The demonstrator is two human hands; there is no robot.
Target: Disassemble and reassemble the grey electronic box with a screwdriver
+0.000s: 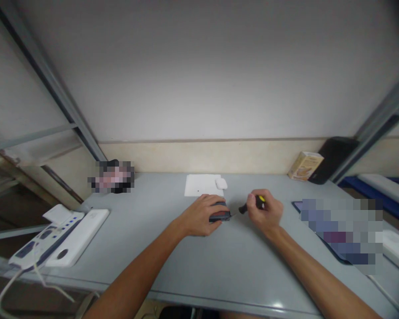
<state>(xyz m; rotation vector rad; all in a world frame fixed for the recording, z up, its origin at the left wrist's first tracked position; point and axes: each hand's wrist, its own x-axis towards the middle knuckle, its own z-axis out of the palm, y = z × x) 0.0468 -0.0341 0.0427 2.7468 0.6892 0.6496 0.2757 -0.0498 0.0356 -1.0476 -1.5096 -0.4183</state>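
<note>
A small dark device point(221, 216) lies on the grey table, and my left hand point(202, 215) is closed round it from the left with its fingers over the top. My right hand point(266, 208) grips a screwdriver point(243, 208) with a black and yellow handle. The thin metal shaft points left, and its tip is at the right end of the dark device. Behind my left hand lies a white sheet point(199, 185) with a tiny dark dot on it. A small white object point(221, 183) rests at the sheet's right edge.
A power strip point(29, 249) and a long white box point(83, 237) with cables are at the left. A blurred item point(113, 177) stands at the back left. A yellow carton point(306, 166), a black case point(334, 159) and a blurred tablet-like object point(339, 230) are at the right.
</note>
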